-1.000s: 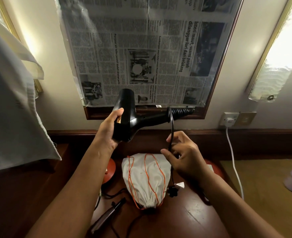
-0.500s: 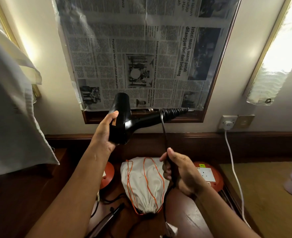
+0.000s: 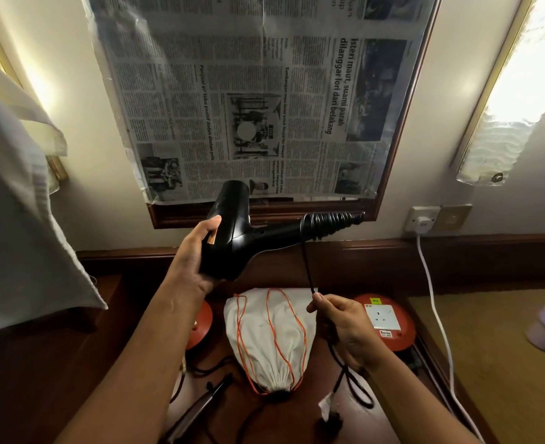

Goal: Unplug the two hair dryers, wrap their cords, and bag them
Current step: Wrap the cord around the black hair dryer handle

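Hair dryer of glossy black plastic (image 3: 232, 229) hung in the air before the newspaper-covered mirror (image 3: 264, 97), its body gripped in the left hand (image 3: 197, 257), fingers curled about the barrel and the handle pointing right. Held level like that, the handle seemed to serve as a spool: several turns of thin black cord (image 3: 308, 267) already sat wound near its far end, and a straight length dropped from the coils to the right hand (image 3: 344, 328), which pinched it between thumb and curled fingers, apparently to keep it taut for the next turn. Below the hand the slack looped onto the dark wooden desk (image 3: 296, 421), ending in a black plug (image 3: 330, 419) lying loose there, so this dryer looked unplugged. Between the arms lay a white drawstring cloth bag with orange cords (image 3: 271, 338), probably placed close for bagging. Farther right sat an orange round extension reel (image 3: 384, 318).
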`<state>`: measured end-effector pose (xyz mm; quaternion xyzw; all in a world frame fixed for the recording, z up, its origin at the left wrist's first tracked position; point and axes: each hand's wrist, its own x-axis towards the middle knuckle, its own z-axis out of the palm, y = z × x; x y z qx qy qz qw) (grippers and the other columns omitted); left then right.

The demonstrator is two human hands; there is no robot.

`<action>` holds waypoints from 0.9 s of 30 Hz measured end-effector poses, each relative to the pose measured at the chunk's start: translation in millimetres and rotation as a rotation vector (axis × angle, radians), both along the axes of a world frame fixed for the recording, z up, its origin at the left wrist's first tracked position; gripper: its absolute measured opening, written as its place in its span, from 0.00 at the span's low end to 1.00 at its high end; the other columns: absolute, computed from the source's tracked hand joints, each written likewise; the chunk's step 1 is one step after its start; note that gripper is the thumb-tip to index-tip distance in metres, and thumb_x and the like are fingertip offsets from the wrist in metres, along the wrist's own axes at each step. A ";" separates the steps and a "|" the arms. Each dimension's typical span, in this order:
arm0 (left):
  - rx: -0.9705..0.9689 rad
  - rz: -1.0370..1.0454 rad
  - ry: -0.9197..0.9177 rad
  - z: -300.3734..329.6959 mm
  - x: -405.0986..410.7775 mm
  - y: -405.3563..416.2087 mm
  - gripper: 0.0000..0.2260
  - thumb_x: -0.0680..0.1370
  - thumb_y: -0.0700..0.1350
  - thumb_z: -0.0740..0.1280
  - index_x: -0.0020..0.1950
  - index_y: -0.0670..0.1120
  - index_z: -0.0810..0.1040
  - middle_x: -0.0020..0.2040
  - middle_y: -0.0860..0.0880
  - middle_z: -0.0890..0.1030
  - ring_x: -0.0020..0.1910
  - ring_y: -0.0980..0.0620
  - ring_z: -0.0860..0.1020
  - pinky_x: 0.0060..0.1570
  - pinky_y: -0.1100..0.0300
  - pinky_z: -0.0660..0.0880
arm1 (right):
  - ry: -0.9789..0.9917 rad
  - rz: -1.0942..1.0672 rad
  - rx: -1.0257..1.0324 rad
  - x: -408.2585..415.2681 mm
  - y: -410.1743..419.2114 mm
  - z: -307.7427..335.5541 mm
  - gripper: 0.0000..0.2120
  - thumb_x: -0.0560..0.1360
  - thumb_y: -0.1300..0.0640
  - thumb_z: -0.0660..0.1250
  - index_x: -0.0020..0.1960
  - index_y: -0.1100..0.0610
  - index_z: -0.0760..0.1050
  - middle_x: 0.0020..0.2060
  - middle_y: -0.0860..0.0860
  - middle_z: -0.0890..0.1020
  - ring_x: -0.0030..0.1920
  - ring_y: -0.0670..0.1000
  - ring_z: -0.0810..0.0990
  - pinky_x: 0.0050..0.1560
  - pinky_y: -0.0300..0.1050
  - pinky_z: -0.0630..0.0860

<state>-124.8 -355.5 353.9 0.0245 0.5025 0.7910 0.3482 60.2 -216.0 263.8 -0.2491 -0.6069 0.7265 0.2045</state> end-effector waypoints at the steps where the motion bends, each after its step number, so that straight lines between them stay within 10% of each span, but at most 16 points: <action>1: 0.001 -0.009 -0.001 0.4 0.7 -0.9 0.10 0.76 0.51 0.66 0.52 0.46 0.75 0.45 0.43 0.80 0.42 0.45 0.78 0.43 0.51 0.75 | 0.003 -0.023 0.045 0.1 4.0 -1.3 0.14 0.72 0.54 0.67 0.40 0.66 0.79 0.29 0.56 0.66 0.30 0.51 0.63 0.31 0.41 0.63; 10: 0.085 -0.124 0.036 2.8 2.4 -5.9 0.13 0.76 0.50 0.65 0.55 0.43 0.76 0.42 0.44 0.81 0.36 0.48 0.80 0.34 0.59 0.79 | -0.144 -0.119 0.659 -7.6 54.3 10.2 0.10 0.73 0.58 0.71 0.35 0.60 0.78 0.32 0.50 0.76 0.29 0.41 0.76 0.30 0.38 0.71; 24: 0.013 -0.376 -0.008 -19.6 10.9 -1.1 0.20 0.71 0.51 0.67 0.58 0.40 0.78 0.45 0.42 0.82 0.39 0.47 0.82 0.37 0.58 0.80 | -0.496 0.201 0.502 -15.7 86.9 46.5 0.12 0.80 0.65 0.54 0.42 0.60 0.72 0.25 0.52 0.76 0.19 0.44 0.69 0.24 0.37 0.64; 27: -0.014 -0.422 -0.033 -28.5 6.1 -4.9 0.19 0.71 0.52 0.66 0.55 0.41 0.80 0.46 0.43 0.82 0.39 0.47 0.81 0.37 0.59 0.79 | -0.603 0.315 0.721 -15.7 103.2 54.6 0.11 0.78 0.67 0.60 0.39 0.58 0.75 0.26 0.49 0.77 0.25 0.45 0.75 0.29 0.39 0.72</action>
